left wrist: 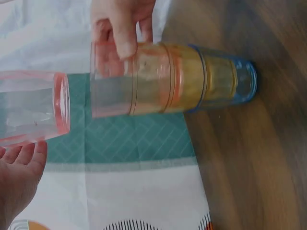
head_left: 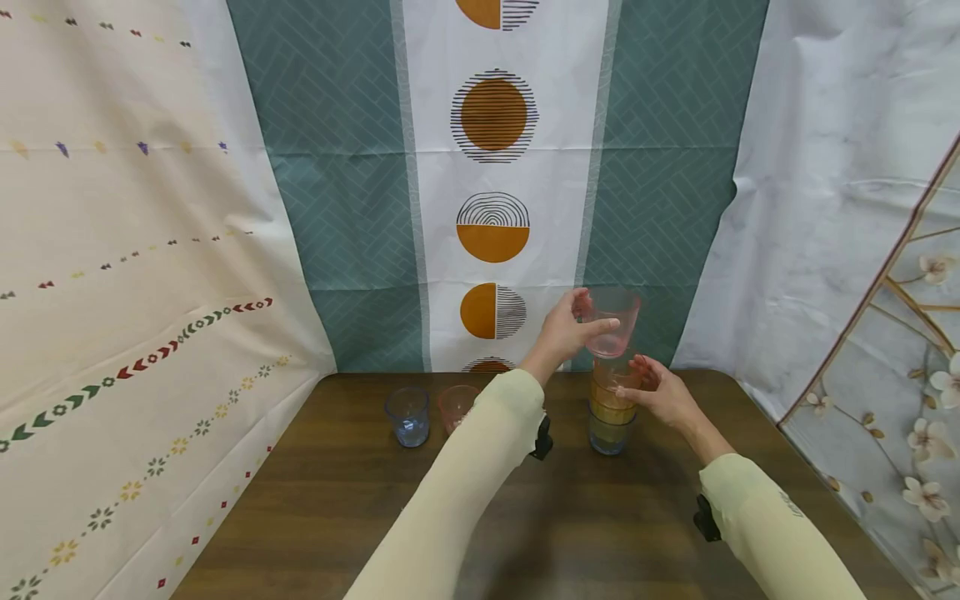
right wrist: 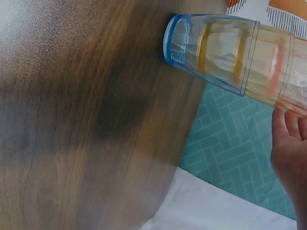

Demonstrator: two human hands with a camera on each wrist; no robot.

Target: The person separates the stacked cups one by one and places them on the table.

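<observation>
My left hand [head_left: 564,332] holds a clear pink glass [head_left: 621,310] in the air, right above a stack of nested glasses. A gap separates its base from the stack's top rim in the left wrist view. The stack stands upright on the table: a blue glass [head_left: 607,439] at the bottom, amber-yellow glasses [head_left: 611,407] in it, and another pink glass [left wrist: 112,98] on top. My right hand [head_left: 666,397] grips the upper part of the stack around the top pink glass, thumb on the near side. In the right wrist view, its fingertips [right wrist: 279,120] touch the glass.
A blue glass [head_left: 408,417] and a pink glass [head_left: 456,404] stand upright on the left of the brown wooden table [head_left: 315,517]. The left sleeve partly covers the pink one. Patterned cloths [head_left: 345,208] hang behind and beside the table.
</observation>
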